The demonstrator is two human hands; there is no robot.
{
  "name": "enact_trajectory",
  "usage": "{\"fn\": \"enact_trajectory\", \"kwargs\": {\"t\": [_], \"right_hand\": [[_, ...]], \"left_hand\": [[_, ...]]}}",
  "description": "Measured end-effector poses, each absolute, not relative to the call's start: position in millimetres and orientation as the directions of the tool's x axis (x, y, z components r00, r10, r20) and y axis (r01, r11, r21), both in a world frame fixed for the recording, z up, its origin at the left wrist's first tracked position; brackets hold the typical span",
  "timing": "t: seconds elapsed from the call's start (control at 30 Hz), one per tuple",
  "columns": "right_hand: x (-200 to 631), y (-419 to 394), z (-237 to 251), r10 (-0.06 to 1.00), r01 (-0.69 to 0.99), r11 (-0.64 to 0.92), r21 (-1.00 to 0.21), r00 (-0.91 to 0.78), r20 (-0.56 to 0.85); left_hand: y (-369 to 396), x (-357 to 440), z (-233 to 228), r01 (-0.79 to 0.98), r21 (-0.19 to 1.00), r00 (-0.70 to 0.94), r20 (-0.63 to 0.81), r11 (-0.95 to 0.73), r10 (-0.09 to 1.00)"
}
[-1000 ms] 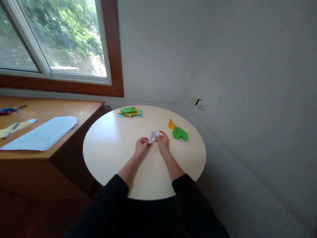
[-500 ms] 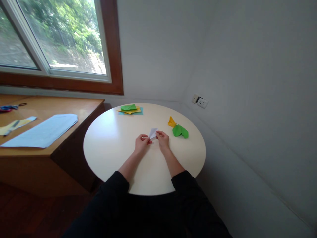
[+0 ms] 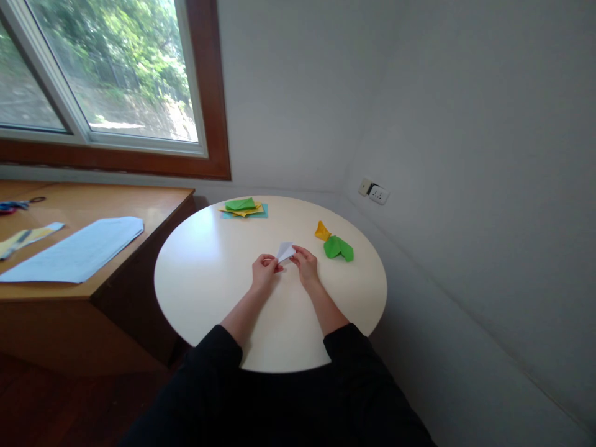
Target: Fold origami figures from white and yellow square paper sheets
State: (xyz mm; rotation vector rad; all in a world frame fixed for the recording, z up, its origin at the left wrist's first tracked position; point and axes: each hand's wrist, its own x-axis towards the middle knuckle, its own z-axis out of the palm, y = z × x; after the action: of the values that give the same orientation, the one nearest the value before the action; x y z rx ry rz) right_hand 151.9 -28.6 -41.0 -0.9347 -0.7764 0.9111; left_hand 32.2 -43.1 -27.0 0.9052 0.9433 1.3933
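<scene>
White paper (image 3: 285, 251) | left hand (image 3: 263, 273), right hand (image 3: 305, 268) pinch it (wrists on table (image 3: 205, 261))

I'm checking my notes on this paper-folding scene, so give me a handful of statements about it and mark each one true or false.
1. Both hands hold the white folded paper. True: the left hand and the right hand pinch it between them.
2. The green folded piece lies left of the hands. False: it lies to their right, beside the small yellow piece.
3. A stack of coloured sheets sits at the far edge of the round table. True.
4. The light blue sheet lies on the round table. False: it lies on the wooden desk under the window.
</scene>
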Motion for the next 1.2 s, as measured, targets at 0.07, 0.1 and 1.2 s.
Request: {"fn": "enact_trajectory", "kwargs": {"t": [0.07,0.1,1.2], "right_hand": [[152.1,-28.5,-41.6,0.902,-0.299,0.297,-0.907,0.401,0.163],[152.4,-28.4,-42.1,0.903,-0.297,0.296,-0.908,0.398,0.164],[153.9,-26.1,-44.8,0.931,-0.325,0.283,-0.902,0.319,0.177]], "left_hand": [[-44.0,32.0,-25.0,-0.374,0.927,-0.032,-0.02,0.006,0.999],[-44.6,32.0,-23.9,-0.373,0.928,-0.029,-0.025,0.012,0.999],[-53.2,31.1,-19.9,-0.291,0.954,-0.02,0.067,-0.07,0.998]]}}
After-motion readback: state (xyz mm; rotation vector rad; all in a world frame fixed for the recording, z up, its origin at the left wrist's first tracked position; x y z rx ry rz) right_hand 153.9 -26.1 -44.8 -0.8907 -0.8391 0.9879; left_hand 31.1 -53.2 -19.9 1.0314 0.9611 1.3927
